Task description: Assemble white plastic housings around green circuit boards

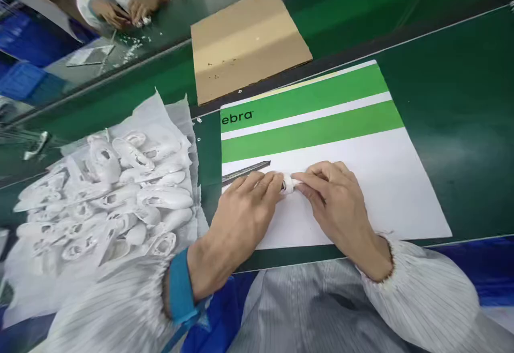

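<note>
White molded part (287, 183), small and partly hidden, sits between the person's fingertips, just above the white lower area of a green-and-white printed sheet (361, 203). The left hand (241, 219) reaches in from the lower left, palm down, its fingers (265, 184) curled closely together with their tips pressed against the part's left end. The right hand (333, 197) comes in from the right, also palm down and mostly closed, and its fingers (309, 179) pinch the other end. Both wrists angle inward, and a blue wrist strap (180, 286) circles the left wrist below a striped white sleeve (112, 310). To the left, a heap of similar white molded parts (108, 192) lies on white wrapping (180, 128). Across the green surface (453, 128) lies a cardboard sheet (249, 42). Farther off, a co-worker's hands (124, 13) work at a small white item (142, 21).
</note>
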Demonstrator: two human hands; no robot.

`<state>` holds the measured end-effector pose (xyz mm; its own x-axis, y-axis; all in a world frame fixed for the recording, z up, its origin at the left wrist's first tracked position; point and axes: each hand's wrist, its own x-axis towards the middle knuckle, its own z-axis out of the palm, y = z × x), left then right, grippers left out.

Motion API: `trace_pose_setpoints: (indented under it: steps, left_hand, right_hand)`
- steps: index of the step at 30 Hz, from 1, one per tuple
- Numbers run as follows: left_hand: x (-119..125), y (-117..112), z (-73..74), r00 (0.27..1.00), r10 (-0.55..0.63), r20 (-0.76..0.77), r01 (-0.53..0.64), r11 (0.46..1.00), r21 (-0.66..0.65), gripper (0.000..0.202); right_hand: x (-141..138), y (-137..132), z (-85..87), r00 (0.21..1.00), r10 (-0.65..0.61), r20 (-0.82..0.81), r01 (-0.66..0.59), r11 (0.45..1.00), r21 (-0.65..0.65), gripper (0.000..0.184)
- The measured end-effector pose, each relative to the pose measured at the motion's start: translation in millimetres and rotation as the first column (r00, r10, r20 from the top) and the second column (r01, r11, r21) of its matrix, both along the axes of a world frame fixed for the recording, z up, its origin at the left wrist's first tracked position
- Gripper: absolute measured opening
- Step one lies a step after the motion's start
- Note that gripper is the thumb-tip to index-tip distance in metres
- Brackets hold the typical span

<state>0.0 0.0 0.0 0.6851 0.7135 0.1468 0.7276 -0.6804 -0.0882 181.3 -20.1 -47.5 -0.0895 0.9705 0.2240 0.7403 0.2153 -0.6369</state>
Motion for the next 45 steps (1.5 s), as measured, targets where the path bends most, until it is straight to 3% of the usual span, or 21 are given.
trace_pose_setpoints:
  steps: [5,11,16,19,22,26,30,32,35,39,41,43,45]
  left_hand:
    - [-3.5,13.4,4.9,1.000,0.020,0.022,-0.013,0.958,-0.286,0.016]
    - [-1.3,12.2,-3.5,0.995,0.094,0.024,-0.086,0.969,-0.234,0.015]
    - [-5.7,17.5,2.7,0.964,0.252,0.081,-0.202,0.898,-0.390,0.040]
    - [-5.9,17.9,4.8,0.947,0.270,0.175,-0.162,0.870,-0.465,0.052]
    - [-4.1,14.3,-2.5,0.948,0.247,0.199,-0.140,0.889,-0.436,0.038]
    - [-1.7,8.7,-19.0,0.922,0.269,0.278,-0.181,0.935,-0.304,0.024]
    - [-5.8,6.4,-27.4,0.911,0.210,0.355,-0.100,0.948,-0.303,0.035]
    - [-10.6,7.2,-23.7,0.929,0.177,0.324,-0.061,0.939,-0.340,0.039]
    - [-17.7,10.0,-7.6,0.953,0.201,0.226,-0.093,0.906,-0.413,0.040]
    - [-22.1,15.1,15.0,0.950,0.284,0.132,-0.145,0.771,-0.620,0.041]
    - [-21.5,13.7,16.8,0.943,0.310,0.120,-0.161,0.742,-0.651,0.038]
    - [-19.2,6.7,9.6,0.940,0.295,0.170,-0.138,0.787,-0.601,0.033]
    - [-16.0,-4.9,-3.9,0.932,0.252,0.262,-0.106,0.878,-0.468,0.026]
  right_hand:
    - [0.4,-0.5,-2.2,1.000,0.006,-0.007,-0.006,1.000,-0.013,0.018]
    - [-2.7,2.4,6.8,0.999,0.018,0.029,-0.016,0.997,-0.073,0.020]
    - [-18.1,7.2,8.9,0.988,0.035,0.147,-0.031,0.999,-0.030,0.027]
    - [-22.4,7.0,5.7,0.981,0.007,0.191,-0.007,1.000,0.001,0.028]
    - [-23.8,4.2,3.0,0.974,-0.010,0.227,0.006,1.000,0.018,0.030]
    - [-28.0,0.8,2.2,0.972,-0.054,0.227,0.044,0.998,0.049,0.027]
    - [-27.5,2.8,4.6,0.976,-0.032,0.216,0.038,0.999,-0.024,0.030]
    - [-21.1,6.3,8.5,0.987,0.013,0.158,0.003,0.995,-0.097,0.028]
    - [-6.6,11.8,17.3,0.993,0.120,-0.012,-0.120,0.978,-0.168,0.028]
    - [7.3,14.1,25.2,0.966,0.226,-0.126,-0.245,0.954,-0.171,0.027]
    - [7.9,12.3,25.1,0.967,0.232,-0.103,-0.246,0.955,-0.166,0.026]
    - [4.9,9.4,23.4,0.970,0.243,-0.014,-0.243,0.959,-0.146,0.024]
    - [0.1,6.7,21.3,0.950,0.271,0.159,-0.261,0.962,-0.079,0.025]
